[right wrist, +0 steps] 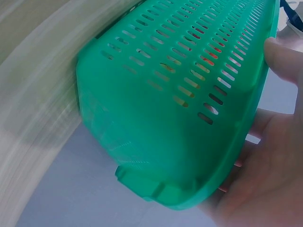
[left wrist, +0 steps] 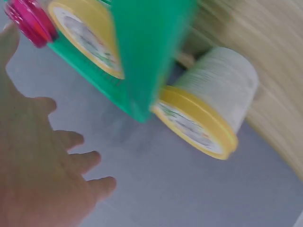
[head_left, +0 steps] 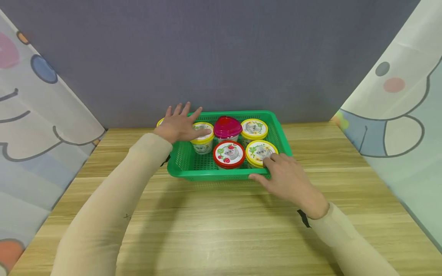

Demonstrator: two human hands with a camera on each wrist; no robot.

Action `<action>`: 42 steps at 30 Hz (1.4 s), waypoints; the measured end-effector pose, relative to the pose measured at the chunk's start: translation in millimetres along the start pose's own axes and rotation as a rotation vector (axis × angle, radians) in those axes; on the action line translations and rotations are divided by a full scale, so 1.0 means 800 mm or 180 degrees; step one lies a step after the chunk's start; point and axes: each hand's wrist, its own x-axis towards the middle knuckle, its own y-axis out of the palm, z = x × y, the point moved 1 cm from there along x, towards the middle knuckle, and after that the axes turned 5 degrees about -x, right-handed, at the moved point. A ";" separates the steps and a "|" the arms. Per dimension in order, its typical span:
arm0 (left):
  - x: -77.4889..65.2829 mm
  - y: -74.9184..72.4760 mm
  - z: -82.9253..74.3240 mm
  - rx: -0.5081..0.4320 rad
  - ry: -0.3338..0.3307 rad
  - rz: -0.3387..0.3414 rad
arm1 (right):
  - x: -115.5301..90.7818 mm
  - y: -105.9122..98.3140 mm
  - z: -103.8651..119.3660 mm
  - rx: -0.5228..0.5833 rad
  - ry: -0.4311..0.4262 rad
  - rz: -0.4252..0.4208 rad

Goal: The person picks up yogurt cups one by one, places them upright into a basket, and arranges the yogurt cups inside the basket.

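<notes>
A green plastic basket (head_left: 214, 175) sits on the table, holding a red-lidded cup (head_left: 229, 153), a cup with a pink rounded-triangle lid (head_left: 227, 128), and yellow-lidded cups, one at front right (head_left: 261, 149). My left hand (head_left: 179, 125) is spread over the basket's left end, its thumb above another yellow-lidded cup (head_left: 202, 143); whether it touches the lid I cannot tell. Outside the basket's left end stands one more yellow-lidded cup (left wrist: 218, 85), mostly hidden by that hand in the head view. My right hand (head_left: 288, 178) grips the basket's front rim near the right corner, thumb outside and fingers over the edge.
The wooden table (head_left: 207, 230) stretches in front of the basket and to both sides. A grey upright panel (head_left: 221, 57) rises right behind it. Cartoon-printed curtains hang at the left (head_left: 27, 153) and the right (head_left: 404, 126).
</notes>
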 end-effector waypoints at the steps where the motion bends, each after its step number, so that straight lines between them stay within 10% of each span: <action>1: 0.000 0.001 0.006 -0.0024 -0.0003 -0.0030 | 0.000 0.000 0.001 -0.0004 0.0000 0.0003; 21: -0.007 0.020 0.103 -0.0450 -0.0307 -0.0209 | 0.003 -0.002 0.005 0.0019 0.0045 0.0092; 42: 0.013 0.044 0.121 -0.0403 -0.0306 -0.0102 | 0.006 -0.010 0.012 0.0008 0.0191 0.0429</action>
